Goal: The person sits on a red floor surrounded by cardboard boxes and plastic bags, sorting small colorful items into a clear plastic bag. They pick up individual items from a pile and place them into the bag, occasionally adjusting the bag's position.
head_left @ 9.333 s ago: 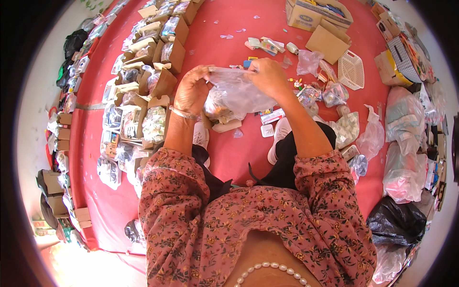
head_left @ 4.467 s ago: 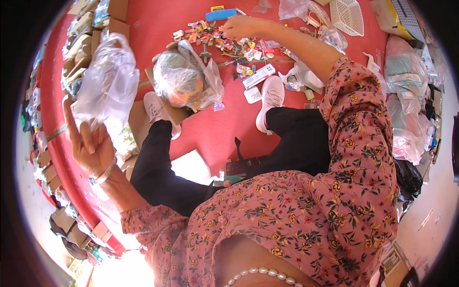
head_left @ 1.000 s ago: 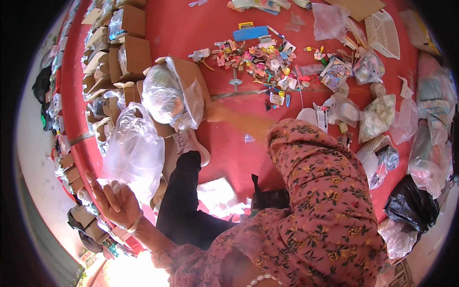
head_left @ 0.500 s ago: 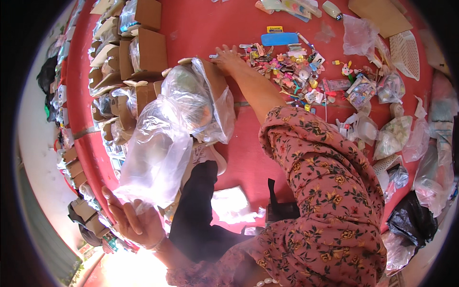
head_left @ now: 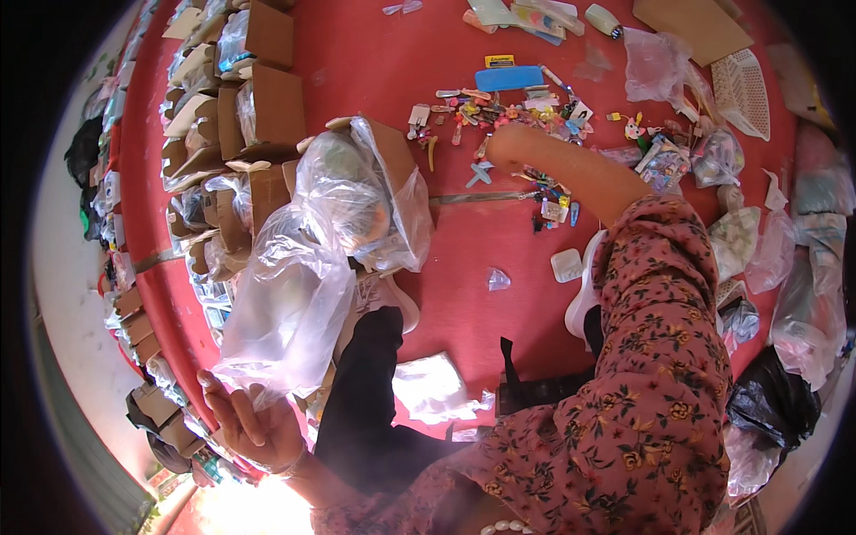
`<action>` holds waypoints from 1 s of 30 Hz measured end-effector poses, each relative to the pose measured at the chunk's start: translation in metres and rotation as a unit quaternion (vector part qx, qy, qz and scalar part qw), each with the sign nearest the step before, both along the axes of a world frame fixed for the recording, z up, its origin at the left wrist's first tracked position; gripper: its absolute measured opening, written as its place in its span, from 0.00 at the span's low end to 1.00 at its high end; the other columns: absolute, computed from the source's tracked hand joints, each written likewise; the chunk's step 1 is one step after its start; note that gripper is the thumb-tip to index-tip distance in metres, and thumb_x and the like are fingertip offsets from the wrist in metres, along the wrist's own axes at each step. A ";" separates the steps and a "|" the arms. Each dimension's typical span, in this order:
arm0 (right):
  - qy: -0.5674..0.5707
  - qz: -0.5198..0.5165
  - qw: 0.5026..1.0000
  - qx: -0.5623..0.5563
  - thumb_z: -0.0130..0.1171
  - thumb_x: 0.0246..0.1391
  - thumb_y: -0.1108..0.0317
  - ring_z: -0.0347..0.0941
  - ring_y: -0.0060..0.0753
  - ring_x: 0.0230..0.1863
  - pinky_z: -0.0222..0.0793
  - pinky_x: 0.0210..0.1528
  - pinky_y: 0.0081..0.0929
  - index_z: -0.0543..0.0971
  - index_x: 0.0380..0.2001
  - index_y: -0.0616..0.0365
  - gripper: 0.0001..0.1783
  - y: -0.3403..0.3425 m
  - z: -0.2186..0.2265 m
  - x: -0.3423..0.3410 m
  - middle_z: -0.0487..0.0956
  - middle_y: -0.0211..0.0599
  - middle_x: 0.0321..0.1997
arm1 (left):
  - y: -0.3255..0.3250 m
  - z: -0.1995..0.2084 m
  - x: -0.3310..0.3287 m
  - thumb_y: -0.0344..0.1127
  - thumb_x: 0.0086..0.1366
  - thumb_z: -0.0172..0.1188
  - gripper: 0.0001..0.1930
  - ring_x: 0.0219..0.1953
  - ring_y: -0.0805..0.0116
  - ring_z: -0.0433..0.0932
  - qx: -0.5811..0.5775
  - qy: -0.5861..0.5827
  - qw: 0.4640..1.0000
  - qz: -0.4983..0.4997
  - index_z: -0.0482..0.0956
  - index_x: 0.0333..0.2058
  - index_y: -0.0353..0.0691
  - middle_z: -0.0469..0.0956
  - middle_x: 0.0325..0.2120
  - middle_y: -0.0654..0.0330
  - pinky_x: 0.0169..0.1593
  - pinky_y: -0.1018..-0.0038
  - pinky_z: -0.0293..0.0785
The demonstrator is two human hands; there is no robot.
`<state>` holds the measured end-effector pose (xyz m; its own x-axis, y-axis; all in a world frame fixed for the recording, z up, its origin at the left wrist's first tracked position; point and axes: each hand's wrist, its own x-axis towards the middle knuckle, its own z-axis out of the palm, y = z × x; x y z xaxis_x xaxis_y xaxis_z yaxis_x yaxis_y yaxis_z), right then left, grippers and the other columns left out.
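Observation:
My left hand point(head_left: 260, 432) is at the lower left, at the mouth of a large clear plastic bag point(head_left: 283, 299), with the film pinched between thumb and fingers. The bag stretches away to a brown cardboard box point(head_left: 390, 147), where its filled far end rests; the contents are blurred by the film. My right hand point(head_left: 515, 148) is over a spread pile of small colourful trinkets point(head_left: 481, 112) on the red floor. Its fingers point down and are hidden behind the back of the hand. A yellow curved piece point(head_left: 432, 153) and a pale blue cross-shaped piece point(head_left: 480, 174) lie beside it.
Open cardboard boxes point(head_left: 272, 107) with bagged goods line the left. Beyond the pile lies a blue case point(head_left: 508, 78). At right are a white perforated basket point(head_left: 742, 94), several plastic bags point(head_left: 807, 312) and a black bag point(head_left: 774, 399). My shoes and legs frame the near floor.
My right hand has moved right and nearer across the trinkets, uncovering loose pieces at the pile's left end. My left hand stays at the bag's mouth.

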<state>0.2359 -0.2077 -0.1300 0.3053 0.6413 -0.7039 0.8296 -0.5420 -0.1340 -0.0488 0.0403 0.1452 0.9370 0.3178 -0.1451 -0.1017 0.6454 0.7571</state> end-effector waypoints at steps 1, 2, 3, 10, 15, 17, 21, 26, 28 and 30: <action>0.018 0.010 0.999 -0.034 0.57 0.35 0.68 0.75 0.40 0.34 0.68 0.28 0.40 0.78 0.31 0.55 0.14 0.000 0.013 0.006 0.77 0.37 0.35 | -0.001 0.000 -0.001 0.37 0.67 0.34 0.18 0.10 0.86 0.46 0.045 0.001 0.999 0.002 0.61 0.51 0.35 0.54 0.09 0.70 0.19 0.90 0.45; 0.037 0.011 0.996 -0.076 0.58 0.34 0.68 0.75 0.40 0.34 0.68 0.28 0.40 0.78 0.32 0.56 0.15 -0.005 0.017 0.008 0.77 0.38 0.36 | -0.002 -0.005 0.003 0.36 0.67 0.34 0.18 0.10 0.86 0.46 0.081 0.001 0.997 -0.003 0.61 0.51 0.34 0.55 0.10 0.70 0.19 0.90 0.45; 0.010 -0.001 1.000 -0.021 0.57 0.35 0.67 0.75 0.39 0.35 0.68 0.30 0.40 0.79 0.30 0.55 0.13 -0.006 0.013 0.010 0.77 0.38 0.35 | -0.004 -0.009 0.006 0.35 0.66 0.34 0.18 0.10 0.86 0.46 0.119 0.000 0.993 -0.008 0.60 0.51 0.33 0.55 0.11 0.70 0.19 0.89 0.46; -0.170 -0.135 0.948 0.233 0.59 0.39 0.60 0.64 0.42 0.51 0.60 0.45 0.54 0.72 0.45 0.42 0.24 0.093 -0.104 0.024 0.66 0.34 0.52 | -0.030 -0.010 0.027 0.38 0.67 0.34 0.16 0.09 0.88 0.47 0.064 0.044 0.997 -0.001 0.65 0.48 0.40 0.55 0.09 0.71 0.16 0.88 0.44; -0.179 -0.201 0.954 0.133 0.57 0.41 0.53 0.56 0.51 0.57 0.41 0.51 0.71 0.66 0.51 0.31 0.29 0.096 -0.129 0.006 0.55 0.36 0.61 | -0.035 -0.013 0.032 0.38 0.67 0.34 0.16 0.09 0.85 0.46 0.079 0.069 0.994 0.013 0.63 0.49 0.38 0.53 0.09 0.70 0.17 0.87 0.44; -0.162 -0.185 0.960 0.135 0.55 0.42 0.49 0.55 0.53 0.57 0.39 0.51 0.72 0.66 0.50 0.32 0.28 0.073 -0.113 0.000 0.55 0.38 0.60 | -0.033 -0.011 0.028 0.37 0.67 0.34 0.16 0.10 0.86 0.47 0.084 0.081 0.992 0.043 0.62 0.50 0.39 0.54 0.10 0.71 0.17 0.87 0.46; -0.208 -0.118 0.962 0.133 0.52 0.43 0.47 0.56 0.53 0.57 0.41 0.50 0.70 0.67 0.49 0.45 0.29 0.005 -0.096 -0.019 0.63 0.44 0.54 | -0.041 -0.006 0.031 0.37 0.67 0.33 0.16 0.09 0.86 0.46 0.012 0.002 0.997 -0.082 0.61 0.51 0.40 0.53 0.10 0.70 0.17 0.87 0.45; -0.230 0.087 0.964 0.104 0.50 0.46 0.51 0.61 0.52 0.53 0.47 0.49 0.65 0.69 0.46 0.56 0.27 -0.066 -0.077 -0.043 0.69 0.47 0.48 | -0.071 -0.003 0.033 0.37 0.67 0.34 0.16 0.09 0.83 0.48 0.001 -0.016 0.992 -0.122 0.63 0.49 0.39 0.55 0.07 0.68 0.16 0.86 0.46; -0.075 0.095 0.991 -0.057 0.49 0.48 0.55 0.64 0.51 0.50 0.53 0.47 0.61 0.72 0.44 0.55 0.22 -0.086 -0.036 -0.052 0.69 0.46 0.48 | -0.089 -0.007 0.026 0.40 0.66 0.35 0.17 0.10 0.81 0.49 0.059 0.039 0.994 -0.089 0.63 0.49 0.39 0.54 0.05 0.69 0.17 0.86 0.48; -0.036 0.021 0.999 -0.025 0.49 0.47 0.57 0.67 0.49 0.47 0.57 0.45 0.57 0.73 0.42 0.55 0.20 -0.112 -0.023 -0.053 0.70 0.45 0.45 | -0.109 -0.005 0.029 0.39 0.65 0.38 0.17 0.10 0.83 0.50 0.065 0.051 0.989 -0.126 0.63 0.50 0.39 0.54 0.06 0.70 0.16 0.87 0.47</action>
<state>0.1831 -0.3195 -0.1528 0.3307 0.6187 -0.7126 0.8579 -0.5117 -0.0462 -0.0200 -0.0691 0.1400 0.9714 0.0980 -0.2162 0.1315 0.5362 0.8338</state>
